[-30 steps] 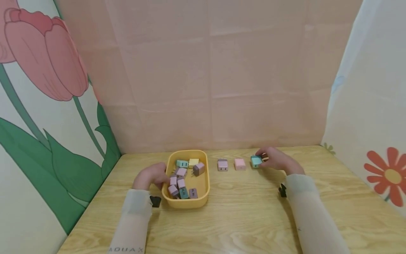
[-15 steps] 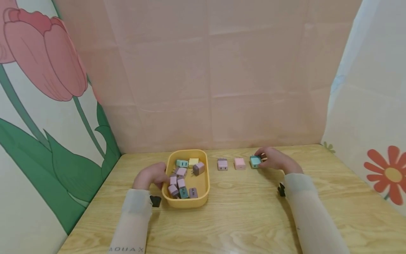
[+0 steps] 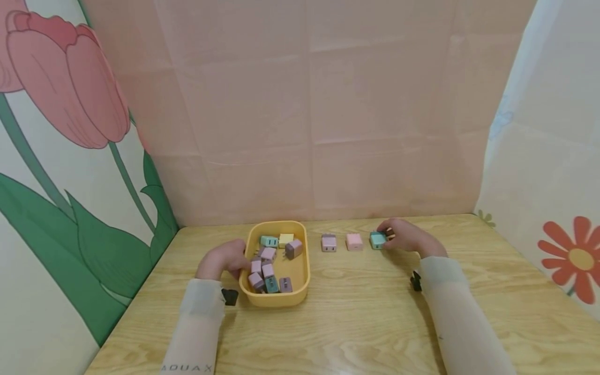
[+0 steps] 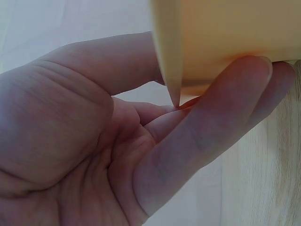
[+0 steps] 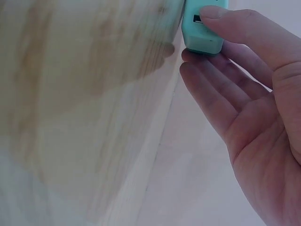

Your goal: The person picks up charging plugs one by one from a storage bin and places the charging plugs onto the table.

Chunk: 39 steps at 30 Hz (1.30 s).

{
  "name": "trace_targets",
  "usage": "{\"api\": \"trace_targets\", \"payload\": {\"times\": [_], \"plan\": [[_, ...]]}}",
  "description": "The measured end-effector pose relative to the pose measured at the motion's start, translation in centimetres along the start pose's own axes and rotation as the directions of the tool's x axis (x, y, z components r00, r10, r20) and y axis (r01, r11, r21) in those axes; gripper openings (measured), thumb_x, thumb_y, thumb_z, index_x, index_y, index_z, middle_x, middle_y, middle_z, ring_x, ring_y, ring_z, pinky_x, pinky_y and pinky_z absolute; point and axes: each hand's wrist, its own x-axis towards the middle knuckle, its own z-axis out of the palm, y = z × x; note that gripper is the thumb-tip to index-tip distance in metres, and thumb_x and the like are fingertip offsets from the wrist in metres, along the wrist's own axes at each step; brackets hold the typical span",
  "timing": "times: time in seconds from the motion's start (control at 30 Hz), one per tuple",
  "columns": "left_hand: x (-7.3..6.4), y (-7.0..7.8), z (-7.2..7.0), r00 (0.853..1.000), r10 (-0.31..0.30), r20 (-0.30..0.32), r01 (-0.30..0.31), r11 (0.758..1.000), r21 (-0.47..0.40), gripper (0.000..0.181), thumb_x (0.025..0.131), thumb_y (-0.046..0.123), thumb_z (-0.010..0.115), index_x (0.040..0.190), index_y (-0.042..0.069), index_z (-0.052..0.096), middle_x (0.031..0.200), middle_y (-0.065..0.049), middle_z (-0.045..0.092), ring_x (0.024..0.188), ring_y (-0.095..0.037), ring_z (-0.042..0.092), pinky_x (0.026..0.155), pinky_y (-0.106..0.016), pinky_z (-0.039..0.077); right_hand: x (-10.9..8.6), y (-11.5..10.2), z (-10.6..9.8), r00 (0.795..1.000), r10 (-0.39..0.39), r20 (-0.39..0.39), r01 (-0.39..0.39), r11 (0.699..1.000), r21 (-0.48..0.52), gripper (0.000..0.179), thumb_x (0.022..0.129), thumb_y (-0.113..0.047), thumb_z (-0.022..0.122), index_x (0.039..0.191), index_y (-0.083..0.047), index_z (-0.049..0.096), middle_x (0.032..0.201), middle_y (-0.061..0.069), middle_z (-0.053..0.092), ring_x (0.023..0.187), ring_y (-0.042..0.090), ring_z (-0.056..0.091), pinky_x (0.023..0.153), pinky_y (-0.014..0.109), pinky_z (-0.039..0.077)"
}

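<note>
My left hand (image 3: 228, 259) grips the left wall of a yellow bin (image 3: 274, 300); in the left wrist view the bin's wall (image 4: 168, 52) passes between thumb and fingers. Inside lie several USB charger plugs, among them a yellow one (image 3: 286, 240), a mint one (image 3: 269, 241) and a pink-and-mauve one (image 3: 294, 249). On the table, my right hand (image 3: 404, 235) pinches a teal charger plug (image 3: 377, 240). The right wrist view shows the thumb on the plug's port face (image 5: 204, 33) and fingers behind it. Left of it sit a pink plug (image 3: 354, 241) and a pink-and-mauve plug (image 3: 329, 242), apart from each other.
The wooden table (image 3: 356, 317) runs back to a pink hanging sheet (image 3: 309, 114). A tulip-printed panel (image 3: 70, 156) stands on the left. On the right is a flower-printed panel (image 3: 553, 182).
The teal plug has shifted very slightly left with my right hand. My left hand and the bin stay where they were.
</note>
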Motion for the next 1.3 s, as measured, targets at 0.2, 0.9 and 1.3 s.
{"api": "trace_targets", "payload": {"times": [0.2,0.9,1.3], "plan": [[0.0,-0.05,-0.05,1.0,0.006,-0.001,-0.006,1.0,0.0,0.031,0.092,0.006,0.073,0.122,-0.003,0.068,0.101,-0.013,0.077,0.082,-0.023,0.077,0.082,-0.039,0.067,-0.05,0.01,-0.09,1.0,0.017,0.002,-0.017,1.0,-0.009,0.047,0.092,-0.007,0.082,0.132,0.012,0.066,0.133,0.032,0.07,0.126,0.052,0.068,0.108,0.064,0.056],[-0.1,-0.06,-0.06,1.0,0.018,-0.008,-0.018,1.0,0.009,0.032,0.091,0.006,0.073,0.121,-0.003,0.068,0.102,-0.013,0.077,0.082,-0.023,0.077,0.08,-0.039,0.067,-0.18,-0.12,-0.03,1.0,0.009,0.016,-0.009,1.0,-0.001,0.047,0.091,-0.002,0.079,0.133,0.013,0.064,0.134,0.034,0.069,0.128,0.055,0.067,0.109,0.065,0.054],[0.1,-0.22,-0.01,1.0,0.021,-0.004,-0.021,1.0,0.006,0.031,0.091,0.006,0.073,0.121,-0.002,0.069,0.102,-0.013,0.077,0.083,-0.023,0.077,0.081,-0.04,0.067,-0.38,-0.26,-0.15,0.999,0.043,0.015,-0.043,0.999,0.013,0.051,0.091,-0.005,0.081,0.136,0.009,0.063,0.139,0.032,0.067,0.132,0.055,0.064,0.111,0.066,0.053]]}}
